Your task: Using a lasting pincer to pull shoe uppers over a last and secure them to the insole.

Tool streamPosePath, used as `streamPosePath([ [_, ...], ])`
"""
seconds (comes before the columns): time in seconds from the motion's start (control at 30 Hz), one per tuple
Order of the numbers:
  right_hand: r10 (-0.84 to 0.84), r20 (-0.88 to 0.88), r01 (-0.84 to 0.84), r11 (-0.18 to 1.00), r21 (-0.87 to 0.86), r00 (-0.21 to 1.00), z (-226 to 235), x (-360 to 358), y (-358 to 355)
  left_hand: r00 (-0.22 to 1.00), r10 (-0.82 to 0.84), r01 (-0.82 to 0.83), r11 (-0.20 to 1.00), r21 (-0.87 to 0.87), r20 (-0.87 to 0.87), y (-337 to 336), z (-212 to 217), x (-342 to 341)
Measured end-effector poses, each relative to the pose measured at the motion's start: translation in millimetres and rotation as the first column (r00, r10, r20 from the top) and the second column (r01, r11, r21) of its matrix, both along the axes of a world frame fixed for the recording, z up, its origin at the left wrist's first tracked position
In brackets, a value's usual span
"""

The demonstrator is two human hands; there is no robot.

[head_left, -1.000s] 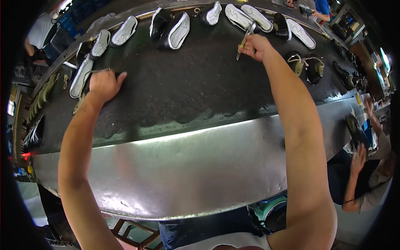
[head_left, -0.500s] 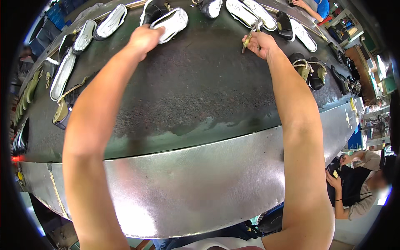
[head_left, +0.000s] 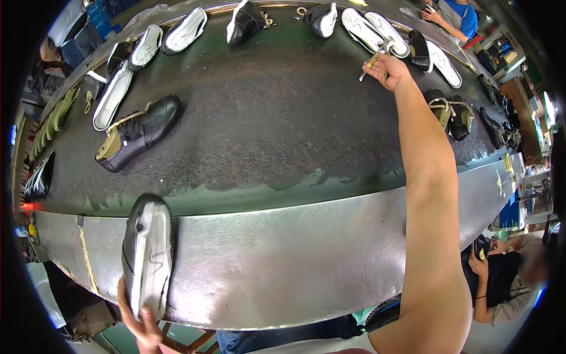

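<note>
My left hand (head_left: 144, 333) is low at the left, its fingers closed around the end of a shoe sole (head_left: 154, 253). The sole is black outside, its inner face white with a squiggly line, and it is tilted above the metal ledge. Over the dark worktop at the far right, my right hand (head_left: 389, 71) is closed on a metal hand tool with a yellowish handle (head_left: 372, 60) that looks like pincers. Its metal end lies beside two white-faced soles (head_left: 386, 32). A black lace-up shoe (head_left: 150, 127) with string rests on the worktop, between the held sole and the far row.
Shoes and white-faced soles line the far edge, including a black shoe (head_left: 242, 23) and a sole (head_left: 184, 32). Black shoes (head_left: 451, 112) tied with string stand at the right. The metal ledge (head_left: 283, 253) runs along the front. Other people work at far right and lower right.
My left hand has brought the white-faced sole from the far edge back to the near left. The black shoe on the left is now uncovered. My right hand still grips the tool.
</note>
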State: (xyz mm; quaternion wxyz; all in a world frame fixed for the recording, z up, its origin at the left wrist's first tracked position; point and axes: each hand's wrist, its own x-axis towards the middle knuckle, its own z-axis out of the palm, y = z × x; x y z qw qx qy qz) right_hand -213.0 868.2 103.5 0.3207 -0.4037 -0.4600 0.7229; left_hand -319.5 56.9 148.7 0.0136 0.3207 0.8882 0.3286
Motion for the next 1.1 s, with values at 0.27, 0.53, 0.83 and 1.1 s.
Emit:
streamPosePath([
  [0.27, -0.025, -0.005, 0.025, 0.997, -0.079, 1.0, -17.9, 0.8, 3.4, 0.955, 0.105, -0.082, 0.992, 0.094, -0.277, -9.9, -47.9, 13.7],
  [0.53, -0.152, 0.138, 0.103, 0.946, 0.308, 0.979, 49.2, 8.3, -96.7, 0.965, 0.02, 0.035, 0.979, 0.201, -0.262, 1.8, -43.4, 4.7],
  [0.83, 0.154, 0.338, -0.315, 0.807, 0.5, 0.928, 158.3, 202.0, -427.2, 0.891, -0.023, 0.189, 0.926, 0.326, -0.453, 9.4, -5.0, 74.8],
  [1.1, 0.779, 0.27, -0.806, 0.591, -0.017, 0.565, 112.3, 357.8, -647.0, 0.703, -0.644, 0.595, 0.765, 0.246, 0.302, -59.9, 3.5, 214.5],
])
